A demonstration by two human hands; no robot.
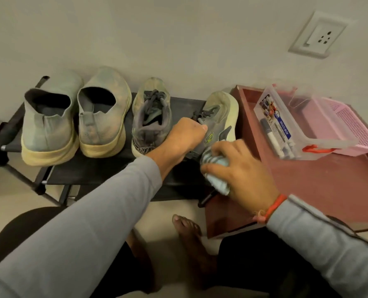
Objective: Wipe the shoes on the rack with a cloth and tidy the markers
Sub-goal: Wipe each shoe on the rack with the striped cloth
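Observation:
Several dusty shoes stand on a black rack (97, 168): two grey slip-ons (47, 125) (103, 117) at the left, then a laced grey sneaker (150, 117). The rightmost sneaker (219, 115) is tilted onto its side. My left hand (185, 136) grips that sneaker at its collar. My right hand (236, 166) holds a bunched light blue cloth (217, 171) against the sneaker's heel side. Markers (275, 136) lie in a clear plastic box (295, 123) on the right.
A dark red tray-like table (329, 181) stands right of the rack, with the clear box and a pink mesh basket (346, 123) on it. The wall with a socket (318, 35) is close behind. My bare feet (189, 239) are on the floor below the rack.

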